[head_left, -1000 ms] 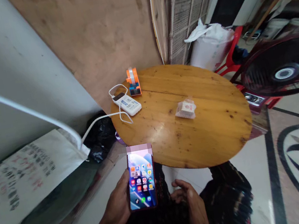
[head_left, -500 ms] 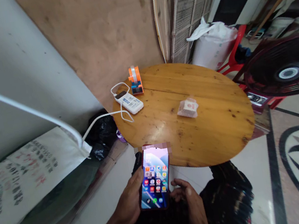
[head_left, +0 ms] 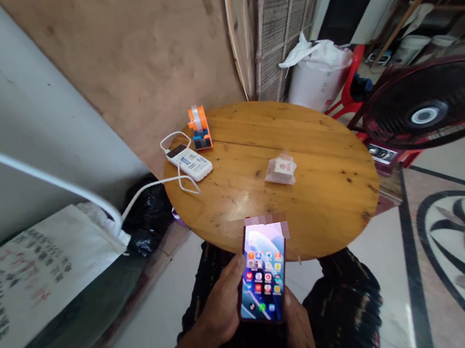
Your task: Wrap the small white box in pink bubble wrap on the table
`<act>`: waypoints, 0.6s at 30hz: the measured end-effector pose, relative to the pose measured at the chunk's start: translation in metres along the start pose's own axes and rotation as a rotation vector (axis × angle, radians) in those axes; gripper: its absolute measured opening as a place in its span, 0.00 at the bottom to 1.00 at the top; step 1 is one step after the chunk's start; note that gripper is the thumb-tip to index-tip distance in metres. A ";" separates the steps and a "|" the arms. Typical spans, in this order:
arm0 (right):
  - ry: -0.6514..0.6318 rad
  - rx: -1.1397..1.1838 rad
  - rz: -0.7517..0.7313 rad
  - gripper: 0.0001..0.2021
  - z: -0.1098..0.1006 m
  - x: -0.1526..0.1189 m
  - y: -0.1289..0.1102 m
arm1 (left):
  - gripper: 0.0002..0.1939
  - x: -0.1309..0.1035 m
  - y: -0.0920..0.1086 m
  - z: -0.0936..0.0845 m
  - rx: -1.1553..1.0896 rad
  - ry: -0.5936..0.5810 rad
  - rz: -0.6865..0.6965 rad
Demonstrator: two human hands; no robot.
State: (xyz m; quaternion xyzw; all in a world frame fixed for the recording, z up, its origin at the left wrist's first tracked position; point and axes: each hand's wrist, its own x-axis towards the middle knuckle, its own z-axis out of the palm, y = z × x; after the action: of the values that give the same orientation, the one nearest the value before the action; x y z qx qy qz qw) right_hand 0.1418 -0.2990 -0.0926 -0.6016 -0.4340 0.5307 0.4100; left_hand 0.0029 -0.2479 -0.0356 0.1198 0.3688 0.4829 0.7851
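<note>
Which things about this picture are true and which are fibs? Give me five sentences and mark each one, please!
1. The left hand holds a phone with its screen lit. True.
2. The right hand is up by the fan. False: it is down by the phone's lower right side.
3. The wooden table has a curved edge. True.
4. The small wrapped box lies on the floor. False: it lies on the table.
5. The white device lies to the left of the wrapped box. True.
</note>
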 end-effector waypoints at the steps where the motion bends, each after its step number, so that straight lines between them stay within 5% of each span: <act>1: 0.015 -0.032 -0.001 0.28 -0.001 0.001 0.001 | 0.18 0.001 -0.001 0.001 0.000 0.000 0.002; 10: 0.047 -0.191 0.024 0.30 -0.014 0.009 0.031 | 0.19 0.012 -0.008 0.008 0.005 0.045 -0.052; 18: 0.098 -0.128 0.020 0.29 -0.013 0.008 0.026 | 0.19 0.019 -0.012 0.009 0.013 0.065 -0.069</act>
State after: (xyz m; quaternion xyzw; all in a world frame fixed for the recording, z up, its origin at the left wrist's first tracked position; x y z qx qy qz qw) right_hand 0.1573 -0.2992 -0.1180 -0.6562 -0.4405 0.4759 0.3859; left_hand 0.0222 -0.2366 -0.0444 0.0966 0.4011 0.4567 0.7882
